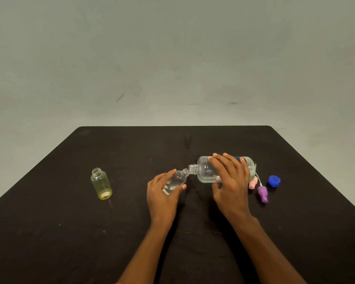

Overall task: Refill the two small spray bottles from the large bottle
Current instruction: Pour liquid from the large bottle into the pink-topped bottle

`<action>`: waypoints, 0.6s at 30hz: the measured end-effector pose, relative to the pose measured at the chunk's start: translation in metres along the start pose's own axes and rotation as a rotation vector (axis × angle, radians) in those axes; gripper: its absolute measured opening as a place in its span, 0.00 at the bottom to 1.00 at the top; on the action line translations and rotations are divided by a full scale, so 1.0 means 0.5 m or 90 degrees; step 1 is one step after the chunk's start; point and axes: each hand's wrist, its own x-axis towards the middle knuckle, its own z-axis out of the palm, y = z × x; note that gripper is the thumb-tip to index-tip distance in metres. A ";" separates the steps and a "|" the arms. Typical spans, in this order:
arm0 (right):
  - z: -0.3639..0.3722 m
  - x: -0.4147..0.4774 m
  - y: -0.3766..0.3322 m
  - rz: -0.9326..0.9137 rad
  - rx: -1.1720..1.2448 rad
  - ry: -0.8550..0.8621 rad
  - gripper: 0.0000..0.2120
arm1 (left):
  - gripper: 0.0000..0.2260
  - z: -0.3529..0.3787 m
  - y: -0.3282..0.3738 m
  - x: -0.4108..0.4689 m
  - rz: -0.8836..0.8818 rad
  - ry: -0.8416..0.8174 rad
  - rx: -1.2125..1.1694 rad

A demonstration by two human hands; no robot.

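Note:
My right hand (pixel 230 181) grips the large clear bottle (pixel 205 171), which lies tipped on its side with its open threaded neck pointing left. My left hand (pixel 162 193) holds a small clear bottle (pixel 177 179) tilted to the right, its mouth touching the large bottle's neck; some clear liquid sits in its lower part. A second small bottle (pixel 101 186), yellowish and uncapped, stands upright alone at the left of the black table (pixel 70 232).
To the right of the large bottle lie a blue cap (pixel 274 181), a purple spray top (pixel 262 193) with a thin white tube, and a pink spray top (pixel 253 184) partly hidden behind my right hand. A pale wall rises behind the table.

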 end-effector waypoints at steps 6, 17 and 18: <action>0.000 -0.002 0.002 0.004 0.005 -0.001 0.40 | 0.21 0.000 0.001 0.000 -0.002 0.001 -0.001; 0.000 -0.001 0.001 0.000 0.000 -0.002 0.40 | 0.20 -0.002 0.004 -0.001 -0.001 -0.003 -0.010; 0.000 -0.001 0.001 0.000 0.001 -0.001 0.40 | 0.20 -0.002 0.004 -0.002 -0.001 -0.003 -0.010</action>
